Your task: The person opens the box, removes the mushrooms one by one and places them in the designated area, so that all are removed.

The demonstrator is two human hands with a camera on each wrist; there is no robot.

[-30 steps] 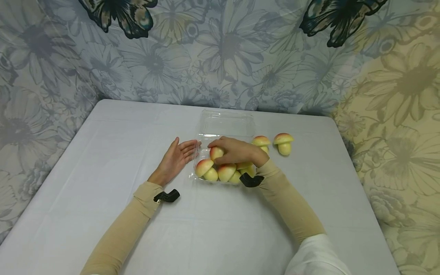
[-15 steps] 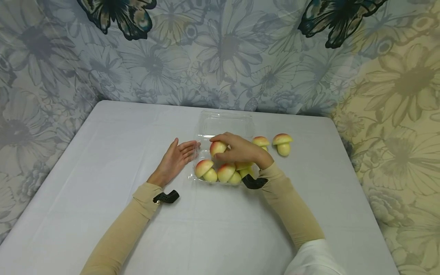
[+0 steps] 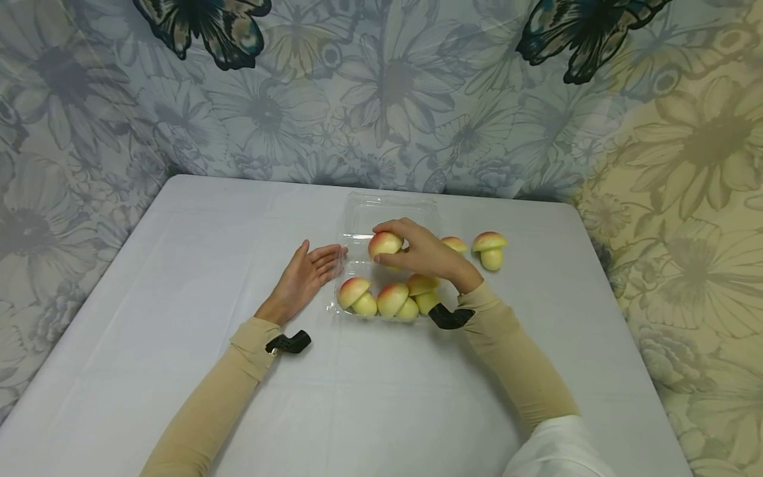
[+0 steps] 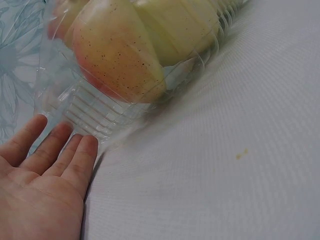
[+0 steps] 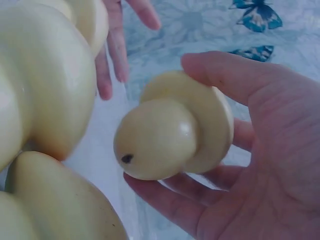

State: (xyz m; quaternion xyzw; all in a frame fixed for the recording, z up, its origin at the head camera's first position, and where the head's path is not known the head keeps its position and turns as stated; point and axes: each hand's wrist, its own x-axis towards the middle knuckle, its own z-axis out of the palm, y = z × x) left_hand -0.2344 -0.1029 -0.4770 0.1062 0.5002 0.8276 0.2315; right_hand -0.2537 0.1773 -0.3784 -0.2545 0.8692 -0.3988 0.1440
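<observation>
My right hand (image 3: 426, 255) grips a toy mushroom (image 3: 384, 245) with a red-tinged cap and yellow stem, above the rear part of a clear plastic clamshell box (image 3: 360, 268). In the right wrist view, thumb and fingers wrap the cap of this mushroom (image 5: 157, 140), its stem end with a dark spot facing the camera. Three similar mushrooms (image 3: 393, 299) lie in the box's front row. My left hand (image 3: 305, 271) rests palm inward with straight fingers, its fingertips right at the box's left wall; the left wrist view shows them by the ribbed side (image 4: 92, 112).
The box's lid (image 3: 393, 212) lies folded back toward the wall. To the right of the box are two more mushrooms, one (image 3: 491, 250) in full view, the other (image 3: 454, 244) partly behind my right hand. A white cloth covers the table (image 3: 381, 397).
My right hand has raised the mushroom from inside the box and carried it back and slightly right, away from the front row. The left hand has stayed in place.
</observation>
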